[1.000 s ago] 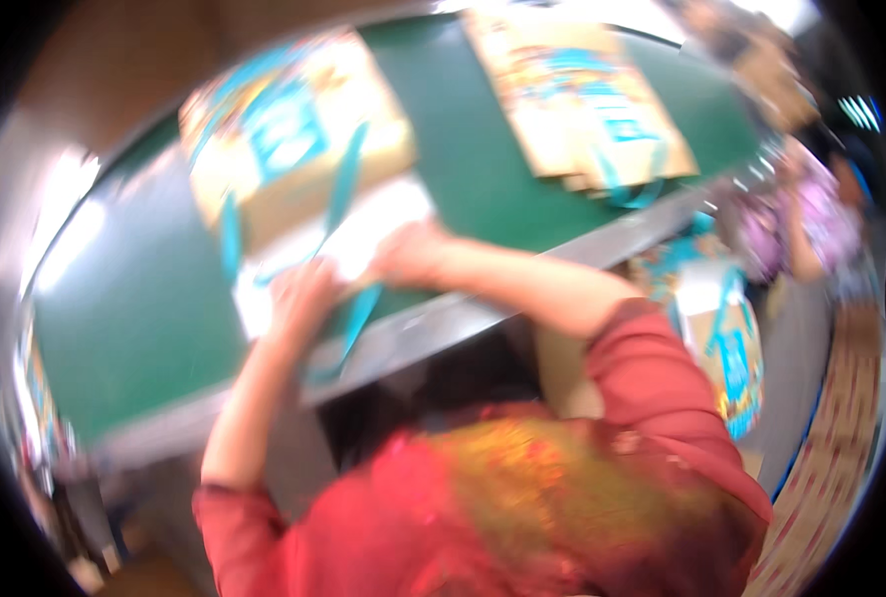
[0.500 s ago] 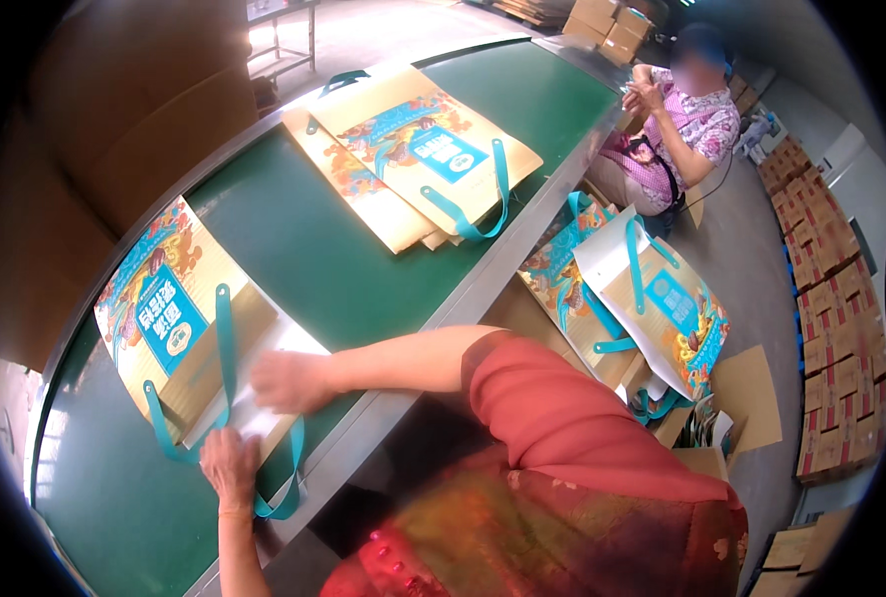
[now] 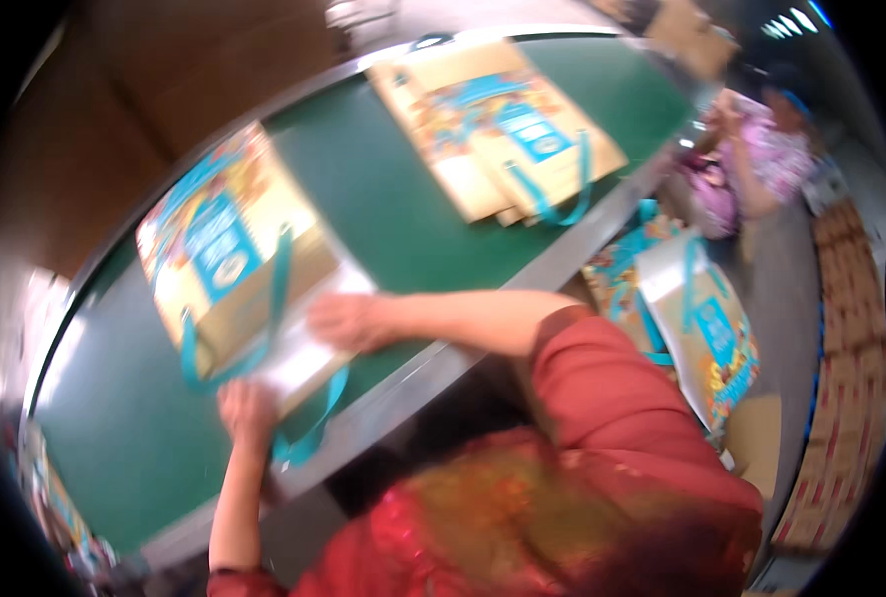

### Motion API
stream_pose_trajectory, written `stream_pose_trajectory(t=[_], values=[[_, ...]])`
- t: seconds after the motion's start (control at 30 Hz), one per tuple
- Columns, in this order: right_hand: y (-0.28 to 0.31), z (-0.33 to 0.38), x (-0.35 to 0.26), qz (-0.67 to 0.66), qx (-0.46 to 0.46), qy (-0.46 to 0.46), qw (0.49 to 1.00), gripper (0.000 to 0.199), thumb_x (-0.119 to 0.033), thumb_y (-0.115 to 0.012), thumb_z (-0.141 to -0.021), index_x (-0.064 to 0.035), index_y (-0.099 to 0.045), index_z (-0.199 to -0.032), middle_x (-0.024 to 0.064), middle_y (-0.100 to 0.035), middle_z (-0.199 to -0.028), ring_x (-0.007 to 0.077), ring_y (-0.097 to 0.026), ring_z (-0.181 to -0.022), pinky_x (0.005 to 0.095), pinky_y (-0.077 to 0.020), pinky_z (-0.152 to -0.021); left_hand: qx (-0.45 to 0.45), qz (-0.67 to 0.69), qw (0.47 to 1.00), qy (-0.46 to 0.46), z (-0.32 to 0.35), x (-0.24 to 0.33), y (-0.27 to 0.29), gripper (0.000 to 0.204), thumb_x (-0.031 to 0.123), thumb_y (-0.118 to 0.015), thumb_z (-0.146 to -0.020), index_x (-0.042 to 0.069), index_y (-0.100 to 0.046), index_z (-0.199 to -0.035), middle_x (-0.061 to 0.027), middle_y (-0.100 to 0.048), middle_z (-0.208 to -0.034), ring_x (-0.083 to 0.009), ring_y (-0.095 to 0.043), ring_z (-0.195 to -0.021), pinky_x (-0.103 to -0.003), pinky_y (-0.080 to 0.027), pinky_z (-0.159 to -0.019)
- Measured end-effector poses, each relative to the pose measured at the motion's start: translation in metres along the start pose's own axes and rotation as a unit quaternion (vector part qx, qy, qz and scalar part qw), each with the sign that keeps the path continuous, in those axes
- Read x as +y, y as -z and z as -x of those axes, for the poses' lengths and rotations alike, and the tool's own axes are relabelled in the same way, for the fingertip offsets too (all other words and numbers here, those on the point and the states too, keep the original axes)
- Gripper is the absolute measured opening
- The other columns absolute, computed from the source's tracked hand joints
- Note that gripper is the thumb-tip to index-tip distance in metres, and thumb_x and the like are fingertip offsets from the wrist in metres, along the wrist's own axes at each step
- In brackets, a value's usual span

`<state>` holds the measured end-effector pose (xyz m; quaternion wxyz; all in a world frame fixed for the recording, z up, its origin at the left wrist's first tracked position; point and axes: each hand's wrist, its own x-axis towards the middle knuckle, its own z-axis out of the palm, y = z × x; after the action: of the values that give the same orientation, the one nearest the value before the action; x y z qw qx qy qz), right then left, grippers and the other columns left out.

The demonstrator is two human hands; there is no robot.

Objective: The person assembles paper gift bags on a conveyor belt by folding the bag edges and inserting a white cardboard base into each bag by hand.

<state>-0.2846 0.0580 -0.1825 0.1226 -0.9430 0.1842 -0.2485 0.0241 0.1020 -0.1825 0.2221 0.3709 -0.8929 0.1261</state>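
A flat paper gift bag [image 3: 232,261] with a blue label and blue ribbon handles [image 3: 282,289] is seen lying on the green belt [image 3: 383,199], at about nine o'clock in the picture. Its white open end [image 3: 308,343] is turned toward the near edge of the belt.

The bag is pressed from two sides. The right hand [image 3: 348,320] is laid flat on the white end, at about three o'clock from the bag's middle, with the fingers spread out and not curled around anything. The left hand [image 3: 246,408] is placed at the bag's near corner, at about six o'clock; it touches the paper edge there, but the picture is too blurred for a pinch or a plain push to be told apart.

Half a second ago the bag was seen lower and further left in the picture, and both hands were closer to the belt's near edge. Now the bag is seen nearer the middle, and the right hand has been moved up onto the white end. Much of this may come from the head being turned. It is judged that the bag is being flattened or straightened on the belt, and that this work is not finished.

Further out, at one o'clock, a pile of the same bags [image 3: 497,134] is lying on the belt, well apart. At three o'clock, off the belt, more bags [image 3: 701,328] are standing. A seated person in pink [image 3: 761,159] is seen at two o'clock.
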Motion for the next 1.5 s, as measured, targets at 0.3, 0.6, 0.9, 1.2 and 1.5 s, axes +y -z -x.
stream_pose_trajectory(t=[0.3,0.6,0.9,1.2,1.5], values=[[0.026,-0.005,-0.011,0.033,0.015,-0.023,0.999,0.027,-0.013,-0.061,-0.086,-0.0023,-0.060,-0.111,0.0153,-0.054,-0.124,0.0340,-0.048,-0.118,0.0430,-0.0393,-0.102,-0.047,0.178,0.967,0.174,-0.042,0.016,0.068,0.017,0.017,-0.069,-0.080,0.008,-0.061,-0.092,-0.0073,-0.059,-0.082,-0.0263,-0.059,-0.077,-0.036,-0.047,-0.070],[0.027,-0.004,-0.029,0.083,0.070,-0.018,0.994,0.024,-0.013,-0.067,-0.081,-0.0013,-0.062,-0.101,0.0132,-0.059,-0.114,0.0323,-0.052,-0.114,0.0431,-0.0420,-0.099,-0.133,0.081,0.986,-0.055,-0.023,0.036,0.049,0.016,0.012,-0.061,-0.076,0.011,-0.059,-0.092,-0.0050,-0.051,-0.082,-0.0225,-0.054,-0.084,-0.034,-0.047,-0.072],[0.043,0.012,-0.075,0.195,0.103,-0.014,0.975,0.013,-0.007,-0.063,-0.073,-0.0008,-0.061,-0.084,0.0126,-0.060,-0.099,0.0287,-0.056,-0.094,0.0389,-0.0456,-0.080,-0.195,-0.180,0.961,-0.073,-0.031,0.077,0.047,0.012,0.010,-0.054,-0.075,0.000,-0.055,-0.081,-0.0088,-0.050,-0.076,-0.0213,-0.056,-0.074,-0.031,-0.048,-0.058],[0.034,0.011,-0.070,0.140,0.031,-0.068,0.987,0.014,-0.005,-0.061,-0.071,-0.0021,-0.058,-0.085,0.0091,-0.054,-0.083,0.0250,-0.053,-0.080,0.0347,-0.0449,-0.068,-0.190,-0.092,0.975,-0.070,-0.034,0.059,0.053,0.011,0.006,-0.054,-0.075,-0.001,-0.053,-0.084,-0.0097,-0.050,-0.076,-0.0199,-0.057,-0.072,-0.030,-0.050,-0.057],[0.041,0.010,-0.075,0.134,-0.043,-0.104,0.985,0.024,-0.002,-0.060,-0.071,0.0025,-0.061,-0.094,0.0132,-0.060,-0.099,0.0274,-0.057,-0.092,0.0349,-0.0481,-0.077,-0.258,-0.105,0.960,-0.020,-0.037,0.072,0.048,0.012,0.006,-0.053,-0.077,0.001,-0.053,-0.087,-0.0106,-0.051,-0.084,-0.0226,-0.056,-0.078,-0.034,-0.048,-0.062]])
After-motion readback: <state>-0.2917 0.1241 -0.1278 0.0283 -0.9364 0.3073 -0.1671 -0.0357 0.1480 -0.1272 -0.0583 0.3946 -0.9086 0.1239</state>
